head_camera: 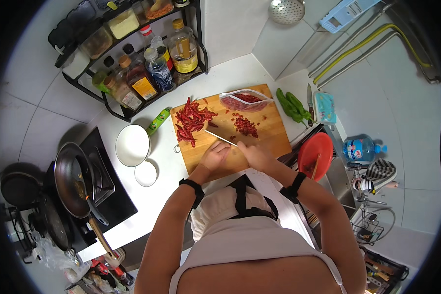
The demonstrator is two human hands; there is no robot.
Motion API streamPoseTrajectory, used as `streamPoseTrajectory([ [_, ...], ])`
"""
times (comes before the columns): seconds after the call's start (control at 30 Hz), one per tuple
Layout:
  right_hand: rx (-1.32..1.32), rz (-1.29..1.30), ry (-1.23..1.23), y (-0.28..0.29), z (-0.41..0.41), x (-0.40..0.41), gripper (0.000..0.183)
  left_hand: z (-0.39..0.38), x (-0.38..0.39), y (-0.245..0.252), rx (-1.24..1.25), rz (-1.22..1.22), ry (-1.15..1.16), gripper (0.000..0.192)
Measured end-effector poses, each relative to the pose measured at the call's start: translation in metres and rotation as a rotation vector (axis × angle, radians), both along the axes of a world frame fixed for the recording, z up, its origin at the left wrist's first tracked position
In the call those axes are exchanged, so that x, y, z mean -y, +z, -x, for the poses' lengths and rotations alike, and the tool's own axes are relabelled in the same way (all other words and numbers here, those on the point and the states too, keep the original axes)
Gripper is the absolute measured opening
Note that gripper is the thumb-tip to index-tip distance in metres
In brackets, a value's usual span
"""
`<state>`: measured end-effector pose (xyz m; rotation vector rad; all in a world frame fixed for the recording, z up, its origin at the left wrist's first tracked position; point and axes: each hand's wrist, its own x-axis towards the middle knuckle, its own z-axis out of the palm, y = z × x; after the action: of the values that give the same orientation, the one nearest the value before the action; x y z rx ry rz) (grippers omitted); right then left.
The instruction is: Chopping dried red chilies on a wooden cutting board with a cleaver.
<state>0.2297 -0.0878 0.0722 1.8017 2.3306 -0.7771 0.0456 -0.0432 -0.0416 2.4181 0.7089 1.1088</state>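
My right hand (255, 155) grips a kitchen knife (219, 137), its blade reaching up and left over a wooden cutting board (202, 167). Close below the blade, my left hand (216, 155) has its fingers bent near the knife; whether they press on something is hidden. Whole dried red chillies (192, 119) lie heaped at the board's upper left, beyond the knife tip. Right of them sits a small pile of chopped chilli (246, 126). A clear zip bag (244, 101) with red chilli pieces inside rests open along the board's far edge.
Green peppers (292, 104), a small knife (310, 104) and a red basin (316, 154) at the sink are to the right. Leftward stand a white bowl (133, 145), a smaller dish (146, 174) and a wok (73, 180) on the cooktop. A bottle rack (110, 106) stands behind.
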Motion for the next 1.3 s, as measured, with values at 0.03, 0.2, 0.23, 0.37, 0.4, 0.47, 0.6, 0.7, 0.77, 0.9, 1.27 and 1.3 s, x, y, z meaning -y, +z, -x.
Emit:
streamPoseTrajectory([
  [0.03,0.001,0.0,0.0,-0.002,-0.001,0.001,0.033,0.0,0.0,-0.001,-0.004,-0.006,0.002,0.009],
  [0.2,0.036,-0.027,0.063,-0.01,-0.001,0.0,0.021,0.002,0.002,-0.005,0.009,0.009,0.026,0.01],
  [0.23,0.035,-0.021,0.064,-0.013,0.0,-0.002,0.021,0.003,0.002,-0.006,-0.026,-0.002,0.039,0.01],
  [0.37,0.061,0.031,0.071,-0.017,0.002,-0.004,0.02,0.004,0.002,-0.002,-0.05,0.039,0.028,0.01],
  [0.4,0.06,0.035,0.057,-0.015,0.004,-0.004,0.019,0.004,0.002,0.0,-0.051,0.046,0.028,0.01],
  [0.47,0.039,0.013,0.044,-0.018,0.008,-0.01,0.017,0.003,0.003,0.003,-0.065,0.097,0.028,0.01],
  [0.6,-0.023,-0.067,0.025,-0.02,0.012,-0.013,0.014,0.004,-0.001,0.001,-0.073,0.008,-0.008,0.011],
  [0.7,0.002,-0.066,0.0,-0.014,0.013,-0.011,0.015,0.004,0.0,-0.003,-0.057,0.028,-0.021,0.012],
  [0.77,-0.011,-0.059,-0.049,-0.011,0.013,-0.009,0.017,0.005,0.001,-0.005,-0.078,-0.02,-0.01,0.016],
  [0.9,-0.078,-0.06,-0.105,-0.012,0.0,-0.002,0.024,0.005,0.003,0.0,-0.053,-0.034,-0.033,0.016],
  [1.27,0.107,-0.029,0.051,-0.005,0.006,0.007,0.03,0.005,0.005,-0.005,-0.035,-0.009,0.037,0.008],
  [1.3,0.117,-0.017,0.063,-0.006,0.007,0.006,0.029,0.005,0.005,-0.006,-0.036,-0.003,0.038,0.008],
])
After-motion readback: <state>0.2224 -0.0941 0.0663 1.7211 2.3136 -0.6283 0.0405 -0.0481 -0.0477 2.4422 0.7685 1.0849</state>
